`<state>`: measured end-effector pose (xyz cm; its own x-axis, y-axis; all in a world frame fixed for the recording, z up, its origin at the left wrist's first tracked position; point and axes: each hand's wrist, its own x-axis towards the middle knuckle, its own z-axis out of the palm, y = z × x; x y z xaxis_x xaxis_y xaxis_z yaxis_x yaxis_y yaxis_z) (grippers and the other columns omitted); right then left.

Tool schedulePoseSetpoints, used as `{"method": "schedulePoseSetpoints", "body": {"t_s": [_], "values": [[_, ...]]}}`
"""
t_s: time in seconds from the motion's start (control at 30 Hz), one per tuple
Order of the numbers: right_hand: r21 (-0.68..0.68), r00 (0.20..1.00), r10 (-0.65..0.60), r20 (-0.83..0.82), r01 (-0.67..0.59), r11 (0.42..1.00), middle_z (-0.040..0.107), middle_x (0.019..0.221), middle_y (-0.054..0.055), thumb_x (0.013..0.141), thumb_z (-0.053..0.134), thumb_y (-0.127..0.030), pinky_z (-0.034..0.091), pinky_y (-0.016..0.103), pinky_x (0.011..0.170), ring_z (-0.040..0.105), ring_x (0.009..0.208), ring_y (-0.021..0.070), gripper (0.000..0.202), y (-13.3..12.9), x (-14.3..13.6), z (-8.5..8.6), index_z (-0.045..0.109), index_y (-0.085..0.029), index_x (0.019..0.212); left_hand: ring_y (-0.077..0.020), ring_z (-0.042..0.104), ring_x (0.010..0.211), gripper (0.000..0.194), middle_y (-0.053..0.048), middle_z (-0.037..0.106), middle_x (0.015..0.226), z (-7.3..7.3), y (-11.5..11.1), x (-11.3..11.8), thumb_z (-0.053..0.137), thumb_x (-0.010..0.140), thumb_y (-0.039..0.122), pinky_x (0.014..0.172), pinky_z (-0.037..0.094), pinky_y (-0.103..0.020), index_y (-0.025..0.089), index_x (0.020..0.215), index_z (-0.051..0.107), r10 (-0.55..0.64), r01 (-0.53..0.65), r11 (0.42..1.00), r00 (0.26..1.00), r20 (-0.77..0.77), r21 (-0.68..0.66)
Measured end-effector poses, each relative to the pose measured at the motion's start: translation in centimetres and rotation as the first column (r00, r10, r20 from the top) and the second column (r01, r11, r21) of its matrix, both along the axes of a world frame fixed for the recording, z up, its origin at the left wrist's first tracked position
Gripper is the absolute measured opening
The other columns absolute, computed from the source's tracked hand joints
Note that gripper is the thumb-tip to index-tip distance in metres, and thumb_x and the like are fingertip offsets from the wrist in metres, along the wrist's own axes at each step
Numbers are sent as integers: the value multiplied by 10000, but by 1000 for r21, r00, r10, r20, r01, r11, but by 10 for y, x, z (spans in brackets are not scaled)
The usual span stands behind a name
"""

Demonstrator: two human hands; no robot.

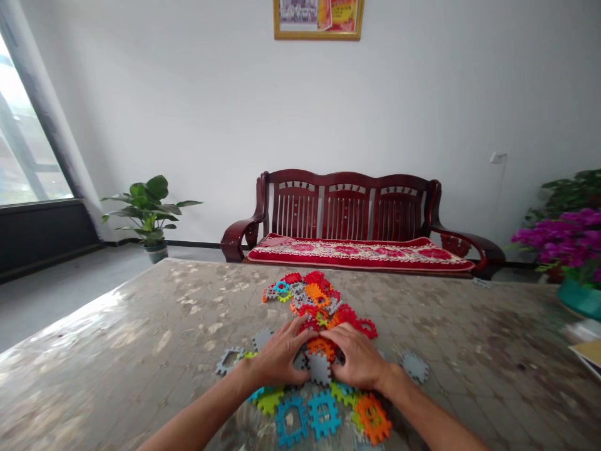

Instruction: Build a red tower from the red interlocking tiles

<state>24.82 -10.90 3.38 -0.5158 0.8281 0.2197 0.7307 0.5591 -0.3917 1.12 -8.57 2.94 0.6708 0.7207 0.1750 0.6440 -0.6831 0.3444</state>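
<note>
Both hands meet over a spread of toothed plastic tiles on the table. My left hand (282, 352) curves round the left side of a grey tile (320, 368), its fingers reaching over red pieces. On the other side, my right hand (359, 357) has its thumb near that grey tile's right edge and its fingertips above an orange tile (322, 349). Blue tiles (323, 414) and an orange window tile (373, 418) lie nearer to me. Beyond the hands is a heap of red, grey and orange tiles (315, 292).
The patterned table (154, 332) extends to both sides. A loose grey tile (414, 366) lies at the right. Purple flowers in a teal pot (581, 297) stand at the right edge. Behind the table are a wooden bench (347, 210) and a potted plant (153, 210).
</note>
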Motion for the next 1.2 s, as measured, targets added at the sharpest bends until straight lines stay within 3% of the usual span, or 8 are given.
{"method": "schedulePoseSetpoints", "body": {"t_s": [0.23, 0.43, 0.53, 0.67, 0.83, 1.0, 1.1, 1.2], "values": [[69, 991, -110, -82, 115, 991, 719, 1077, 38, 674, 625, -215, 469, 345, 925, 610, 1001, 231, 476, 13, -8, 1, 678, -250, 1146, -229, 546, 1245, 480, -56, 587, 1305, -7, 19, 10, 604, 641, 58, 1084, 445, -373, 259, 1073, 661, 112, -131, 990, 946, 303, 42], [-27, 895, -253, -367, 261, 965, 745, 994, 26, 711, 584, -219, 511, 334, 868, 675, 924, 211, 324, 39, -11, 8, 699, -239, 1014, -199, 629, 1079, 297, -46, 672, 1074, 8, 40, 20, 586, 689, 48, 1006, 507, -362, 229, 901, 688, 208, -263, 963, 859, 468, 54], [-83, 821, -288, -494, 285, 955, 749, 910, 31, 774, 546, -272, 535, 331, 813, 689, 846, 204, 225, 60, -8, 13, 704, -224, 927, -211, 626, 1084, 235, -44, 686, 1048, 19, 52, 22, 591, 772, 117, 1009, 509, -391, 242, 932, 710, 252, -329, 941, 832, 494, 74], [-35, 814, -301, -497, 327, 944, 722, 1092, 76, 829, 521, -330, 483, 404, 987, 652, 1054, 235, 287, 70, 5, 18, 704, -219, 1021, -217, 594, 1162, 283, -48, 664, 1181, 24, 56, 12, 587, 855, 212, 1052, 478, -396, 280, 1107, 698, 257, -340, 931, 866, 428, 129], [-2, 942, -165, -294, 172, 985, 506, 1459, 125, 783, 671, -553, 316, 497, 1153, 423, 1373, 315, 610, 30, 29, 16, 613, -237, 1301, -276, 475, 1327, 387, -72, 526, 1431, 18, 25, -9, 603, 886, 442, 1120, 393, -493, 323, 1254, 628, 176, -221, 962, 951, 256, 160], [-167, 992, 124, 24, -118, 979, 239, 1625, 85, 545, 829, -652, 167, 622, 1179, 170, 1483, 400, 1076, -41, 39, 21, 397, -353, 1484, -412, 269, 1450, 897, -103, 301, 1603, 15, -30, -18, 685, 672, 726, 1141, 242, -660, 393, 1461, 418, -119, 120, 991, 993, -26, 54], [-217, 965, 254, 58, -236, 947, 229, 1629, 54, 643, 797, -603, 167, 627, 1178, 157, 1493, 374, 974, -72, 40, 24, 360, -403, 1490, -446, 227, 1460, 1043, -111, 246, 1626, 14, -55, -16, 733, 595, 735, 1140, 156, -713, 413, 1503, 334, -254, 251, 967, 961, -111, -38], [-180, 954, 293, 63, -278, 944, 321, 1596, 39, 778, 715, -545, 198, 581, 1190, 220, 1484, 334, 754, -84, 41, 18, 416, -415, 1458, -434, 224, 1466, 1005, -127, 242, 1625, 11, -67, -13, 724, 655, 684, 1144, 143, -714, 402, 1520, 297, -272, 261, 962, 949, -159, -86]]}}
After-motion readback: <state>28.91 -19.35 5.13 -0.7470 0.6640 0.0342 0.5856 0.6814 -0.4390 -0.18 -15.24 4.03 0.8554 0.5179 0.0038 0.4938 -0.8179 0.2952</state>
